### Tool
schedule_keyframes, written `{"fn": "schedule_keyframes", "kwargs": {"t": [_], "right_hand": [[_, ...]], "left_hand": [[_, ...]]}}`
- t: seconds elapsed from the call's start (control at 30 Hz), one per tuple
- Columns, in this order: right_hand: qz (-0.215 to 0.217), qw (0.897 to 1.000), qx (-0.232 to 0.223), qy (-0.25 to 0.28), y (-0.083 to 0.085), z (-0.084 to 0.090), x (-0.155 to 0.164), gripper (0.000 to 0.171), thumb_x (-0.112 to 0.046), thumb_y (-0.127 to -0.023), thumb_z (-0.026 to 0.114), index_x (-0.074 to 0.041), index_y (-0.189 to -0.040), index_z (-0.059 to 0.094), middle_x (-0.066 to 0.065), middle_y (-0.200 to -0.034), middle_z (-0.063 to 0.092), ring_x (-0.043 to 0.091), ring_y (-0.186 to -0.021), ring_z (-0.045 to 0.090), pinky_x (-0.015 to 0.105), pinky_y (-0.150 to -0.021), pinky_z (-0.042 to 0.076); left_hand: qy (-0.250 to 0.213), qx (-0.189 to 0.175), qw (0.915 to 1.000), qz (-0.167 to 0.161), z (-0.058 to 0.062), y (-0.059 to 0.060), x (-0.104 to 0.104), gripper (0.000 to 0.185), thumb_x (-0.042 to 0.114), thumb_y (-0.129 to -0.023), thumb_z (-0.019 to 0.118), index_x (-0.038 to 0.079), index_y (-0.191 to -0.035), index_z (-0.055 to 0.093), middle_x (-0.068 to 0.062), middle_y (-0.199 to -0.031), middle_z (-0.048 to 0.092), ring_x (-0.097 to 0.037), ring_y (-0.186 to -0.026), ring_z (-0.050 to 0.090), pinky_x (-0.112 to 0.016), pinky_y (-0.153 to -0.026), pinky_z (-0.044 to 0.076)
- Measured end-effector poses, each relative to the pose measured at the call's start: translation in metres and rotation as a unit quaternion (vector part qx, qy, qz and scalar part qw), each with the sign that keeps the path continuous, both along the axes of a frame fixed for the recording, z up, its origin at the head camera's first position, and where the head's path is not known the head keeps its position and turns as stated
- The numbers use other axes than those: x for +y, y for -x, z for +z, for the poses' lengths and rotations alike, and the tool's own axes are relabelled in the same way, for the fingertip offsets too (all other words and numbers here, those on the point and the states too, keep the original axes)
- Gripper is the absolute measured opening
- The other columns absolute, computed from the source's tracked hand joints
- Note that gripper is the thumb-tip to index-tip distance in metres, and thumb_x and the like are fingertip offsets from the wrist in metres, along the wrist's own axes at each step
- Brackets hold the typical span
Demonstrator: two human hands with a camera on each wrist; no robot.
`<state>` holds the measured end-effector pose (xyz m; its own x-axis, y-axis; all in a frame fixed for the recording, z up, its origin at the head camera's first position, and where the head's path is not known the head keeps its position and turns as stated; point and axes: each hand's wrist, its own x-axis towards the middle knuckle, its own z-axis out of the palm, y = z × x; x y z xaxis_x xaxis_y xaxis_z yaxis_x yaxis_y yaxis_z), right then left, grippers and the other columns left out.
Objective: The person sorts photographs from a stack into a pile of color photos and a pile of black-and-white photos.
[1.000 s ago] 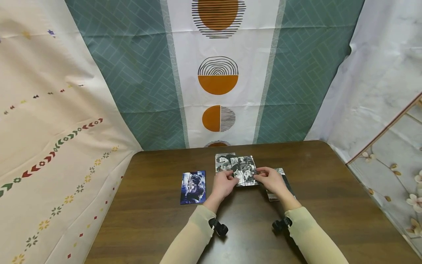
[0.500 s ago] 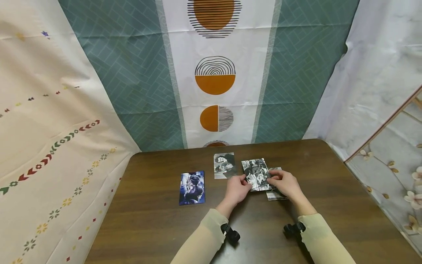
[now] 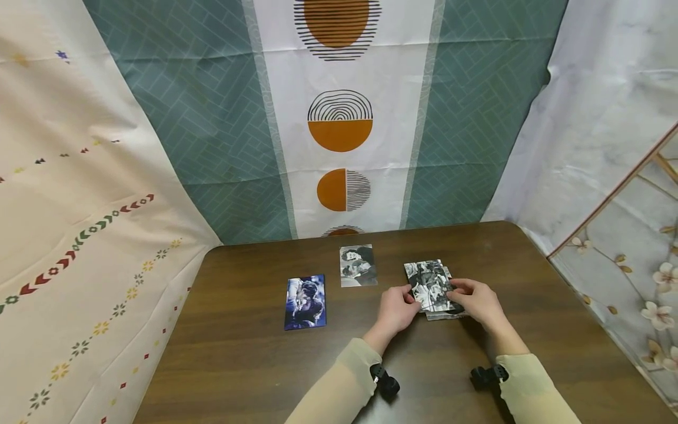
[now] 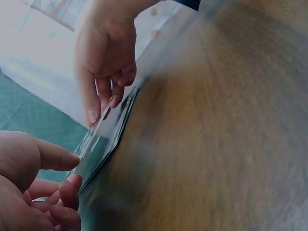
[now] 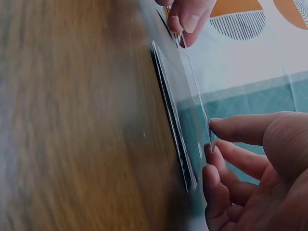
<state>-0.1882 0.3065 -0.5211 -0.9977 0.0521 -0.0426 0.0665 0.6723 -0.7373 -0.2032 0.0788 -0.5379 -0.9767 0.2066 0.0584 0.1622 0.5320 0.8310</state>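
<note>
Dark wood-grain table fills the near ground, with two cream sleeves coming in from the bottom edge, each wearing a small black camera at the wrist. Just beyond them the left hand and the right hand meet over one black-and-white photo — each pinches an opposite edge between thumb and curled fingertips, the left at the near-left edge and the right at the right side. In the wrist views the photo is lifted a little above a thin stack of photos that lies flat on the table right beneath it; the stack's edges peek out below and to the right of the held print. To the left and slightly farther back, a second black-and-white photo lies alone on the wood, and further left again, apart from it, sits a blue-toned photo. Behind the table's far edge hang backdrops: a teal herringbone cloth with a white centre panel of orange circles and half-circles, a cream patterned sheet on the left, and a pale marbled cloth on the right.
</note>
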Motion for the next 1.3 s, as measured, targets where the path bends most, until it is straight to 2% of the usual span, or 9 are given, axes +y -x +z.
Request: {"fn": "schedule_keyframes", "kwargs": {"t": [0.27, 0.57, 0.73, 0.97, 1.3], "right_hand": [[-0.006, 1.0, -0.004, -0.03, -0.006, -0.001, 0.011, 0.046, -0.03, -0.1, 0.076, 0.001, -0.134, 0.071, 0.018, -0.115, 0.074, 0.037, -0.107, 0.068, 0.05, -0.086, 0.051], [-0.011, 0.999, -0.015, -0.034, -0.007, -0.005, 0.015, 0.047, -0.032, -0.099, 0.077, 0.001, -0.133, 0.072, 0.015, -0.112, 0.076, 0.036, -0.107, 0.068, 0.053, -0.09, 0.05], [-0.008, 0.999, -0.014, -0.041, -0.007, -0.004, 0.014, 0.046, -0.031, -0.098, 0.077, 0.001, -0.131, 0.073, 0.013, -0.109, 0.076, 0.035, -0.106, 0.068, 0.051, -0.09, 0.05], [-0.008, 0.999, -0.014, -0.047, -0.007, -0.003, 0.014, 0.045, -0.031, -0.098, 0.077, 0.001, -0.13, 0.074, 0.013, -0.109, 0.077, 0.037, -0.107, 0.068, 0.055, -0.091, 0.05], [-0.007, 0.998, -0.012, -0.055, -0.007, -0.004, 0.014, 0.044, -0.03, -0.099, 0.076, 0.003, -0.129, 0.074, 0.018, -0.112, 0.077, 0.041, -0.108, 0.068, 0.059, -0.093, 0.05]], "left_hand": [[0.045, -0.011, 0.9989, -0.001, 0.003, -0.005, 0.012, 0.045, 0.014, -0.086, 0.08, 0.002, -0.13, 0.076, 0.015, -0.072, 0.06, -0.004, -0.07, 0.054, -0.022, -0.068, 0.047], [0.104, -0.011, 0.9945, 0.004, 0.003, -0.006, 0.017, 0.045, 0.018, -0.083, 0.079, 0.008, -0.127, 0.079, 0.017, -0.071, 0.06, -0.002, -0.067, 0.055, -0.023, -0.064, 0.046], [0.125, -0.018, 0.992, 0.009, 0.003, -0.005, 0.018, 0.047, 0.019, -0.083, 0.079, 0.011, -0.129, 0.078, 0.018, -0.071, 0.059, -0.003, -0.067, 0.055, -0.024, -0.062, 0.045], [0.137, -0.019, 0.9904, 0.007, 0.005, -0.005, 0.019, 0.044, 0.02, -0.084, 0.078, 0.012, -0.127, 0.079, 0.018, -0.069, 0.058, -0.003, -0.068, 0.055, -0.025, -0.061, 0.045], [0.141, -0.007, 0.99, 0.0, 0.005, -0.007, 0.019, 0.029, 0.02, -0.084, 0.077, 0.011, -0.112, 0.08, 0.016, -0.068, 0.056, -0.005, -0.067, 0.054, -0.025, -0.06, 0.043]]}}
